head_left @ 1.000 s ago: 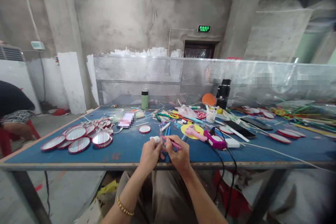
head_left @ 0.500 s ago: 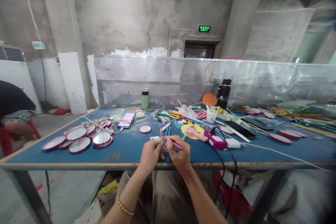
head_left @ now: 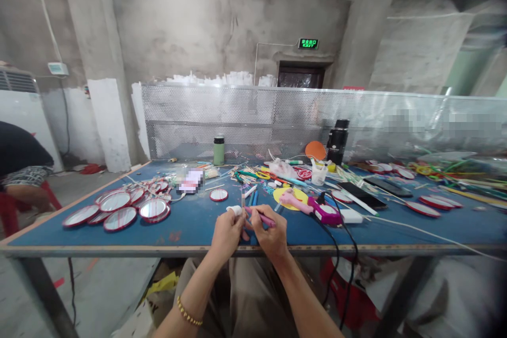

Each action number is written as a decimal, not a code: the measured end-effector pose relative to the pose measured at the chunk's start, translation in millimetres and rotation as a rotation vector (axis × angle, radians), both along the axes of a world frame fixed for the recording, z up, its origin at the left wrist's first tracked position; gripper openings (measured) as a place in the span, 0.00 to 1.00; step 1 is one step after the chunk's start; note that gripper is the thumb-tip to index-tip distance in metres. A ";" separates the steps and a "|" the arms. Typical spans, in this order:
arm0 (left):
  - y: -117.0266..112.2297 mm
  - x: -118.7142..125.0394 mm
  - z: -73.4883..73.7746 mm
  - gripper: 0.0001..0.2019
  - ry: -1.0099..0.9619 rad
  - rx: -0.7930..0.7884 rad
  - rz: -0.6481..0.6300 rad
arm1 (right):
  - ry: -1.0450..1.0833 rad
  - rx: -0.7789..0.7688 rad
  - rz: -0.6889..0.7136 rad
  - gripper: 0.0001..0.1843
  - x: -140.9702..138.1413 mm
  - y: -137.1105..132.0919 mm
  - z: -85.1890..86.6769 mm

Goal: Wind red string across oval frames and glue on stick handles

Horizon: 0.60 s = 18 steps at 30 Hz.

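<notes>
Slip is the danger: if the bare right hand (head_left: 271, 229) loosens, its slim pink pen-like tool (head_left: 266, 217) could skid toward the white finger wrap (head_left: 234, 210). Right fingers clamp the tool near the blue-topped bench's (head_left: 186, 228) front edge; the left hand (head_left: 228, 230) pinches a narrow pale strip (head_left: 243, 200).

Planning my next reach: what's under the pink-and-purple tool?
A yellow disc, partly showing, lies under the pink end of the tool; whatever its purple body covers can't be seen.
</notes>
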<state>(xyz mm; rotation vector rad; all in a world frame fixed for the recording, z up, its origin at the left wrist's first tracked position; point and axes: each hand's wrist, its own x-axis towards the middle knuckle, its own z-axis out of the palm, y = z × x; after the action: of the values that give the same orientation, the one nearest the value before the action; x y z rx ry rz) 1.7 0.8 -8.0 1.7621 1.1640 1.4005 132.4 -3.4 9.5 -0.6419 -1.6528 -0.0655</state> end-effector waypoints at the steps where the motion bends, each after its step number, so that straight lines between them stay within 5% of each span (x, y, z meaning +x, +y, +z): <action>1: 0.3 0.0 -0.5 0.15 -0.001 -0.002 0.003 | 0.000 0.001 -0.001 0.09 0.1 0.2 -0.2; 18: 0.4 -0.1 0.0 0.14 -0.016 -0.007 -0.005 | -0.009 0.019 0.005 0.09 -0.8 -1.3 1.2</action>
<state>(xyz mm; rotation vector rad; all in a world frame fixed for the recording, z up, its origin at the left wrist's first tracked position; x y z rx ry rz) 1.6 1.2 -8.0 1.7446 1.1542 1.4041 131.6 -4.7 10.7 -0.6243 -1.6603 -0.0801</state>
